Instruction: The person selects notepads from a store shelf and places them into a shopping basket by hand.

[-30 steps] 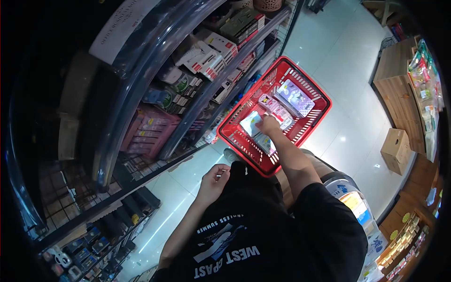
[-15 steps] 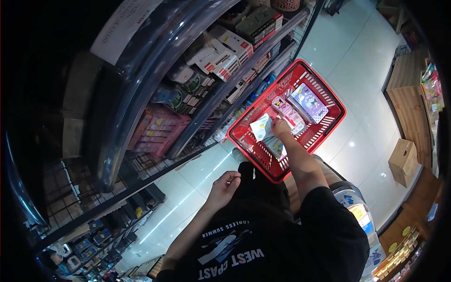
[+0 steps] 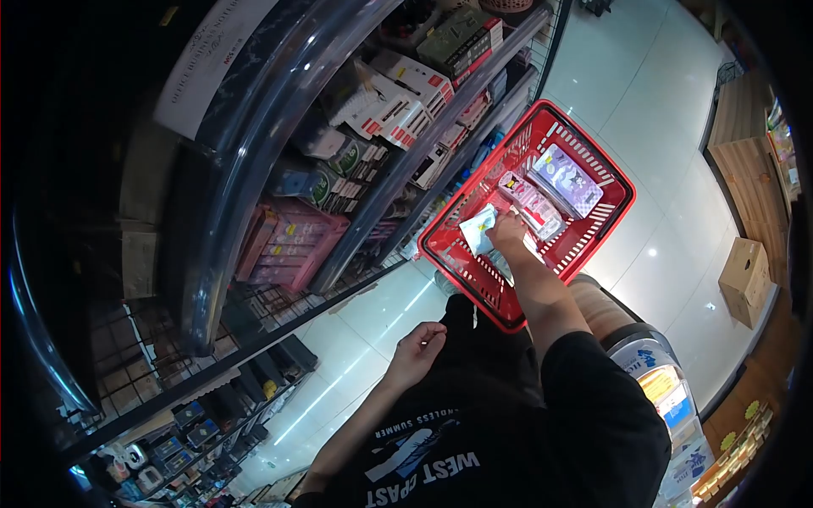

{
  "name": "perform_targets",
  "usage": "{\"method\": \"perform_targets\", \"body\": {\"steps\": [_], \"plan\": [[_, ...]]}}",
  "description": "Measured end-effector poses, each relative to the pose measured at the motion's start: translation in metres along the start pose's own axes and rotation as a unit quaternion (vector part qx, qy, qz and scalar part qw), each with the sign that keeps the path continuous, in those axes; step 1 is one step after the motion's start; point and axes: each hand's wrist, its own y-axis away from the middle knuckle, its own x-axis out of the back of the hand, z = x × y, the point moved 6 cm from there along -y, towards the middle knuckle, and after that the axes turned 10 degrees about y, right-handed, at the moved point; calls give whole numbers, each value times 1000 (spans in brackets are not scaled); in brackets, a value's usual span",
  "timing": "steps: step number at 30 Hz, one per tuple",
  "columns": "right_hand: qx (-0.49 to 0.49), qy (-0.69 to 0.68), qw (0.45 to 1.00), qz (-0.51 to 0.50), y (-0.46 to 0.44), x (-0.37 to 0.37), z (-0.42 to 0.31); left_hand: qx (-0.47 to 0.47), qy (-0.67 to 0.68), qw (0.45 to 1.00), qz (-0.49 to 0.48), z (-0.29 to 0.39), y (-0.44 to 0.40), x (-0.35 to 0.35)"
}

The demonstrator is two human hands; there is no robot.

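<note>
A red shopping basket [image 3: 622, 173] with slotted sides sits in front of me near my legs. My right hand [image 3: 508, 229] reaches down into it, fingers closed at the edge of a pale packet [image 3: 477, 229] with a small yellow mark. Beside that hand lies a pink and red cartoon-print pack [image 3: 532, 203]. A purple pack [image 3: 569, 179] with a dark cartoon figure rests farther along. Below the packet, other contents are partly hidden by my forearm. My left hand [image 3: 419, 351] hangs outside the basket, fingers curled together, with nothing visible in it.
A shelf at left carries white-and-red boxes [image 3: 398, 110] and a pink crate [image 3: 292, 245]. Its metal frame runs close to the basket. On the pale tiled floor at right stands a cardboard box [image 3: 745, 282] beside a wooden display [image 3: 745, 182]. A clear bag [image 3: 660, 381] is by my right side.
The pale packet has tilted and shows a narrower face, with my right hand still at its edge. The view has shifted slightly, and my left hand remains curled beside the basket.
</note>
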Motion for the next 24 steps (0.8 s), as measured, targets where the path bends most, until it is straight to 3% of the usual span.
{"method": "perform_targets", "body": {"steps": [8, 13, 15, 16, 18, 24], "plan": [[108, -120, 987, -14, -1, 3, -10, -14, -1, 1000, -2, 0, -5, -4], [120, -243, 960, 68, 43, 49, 1, -24, 21, 999, -20, 10, -8, -5], [153, -461, 872, 65, 79, 85, 14, -32, 46, 998, -25, 18, -12, -4], [157, -454, 874, 69, 85, 87, 20, -38, 52, 998, -25, 23, -14, -4], [229, -554, 799, 46, 100, 96, 26, -54, 75, 996, 13, 36, -17, -1], [303, -608, 733, -40, 216, 194, 8, -71, 222, 972, 24, 75, -24, -2]]}}
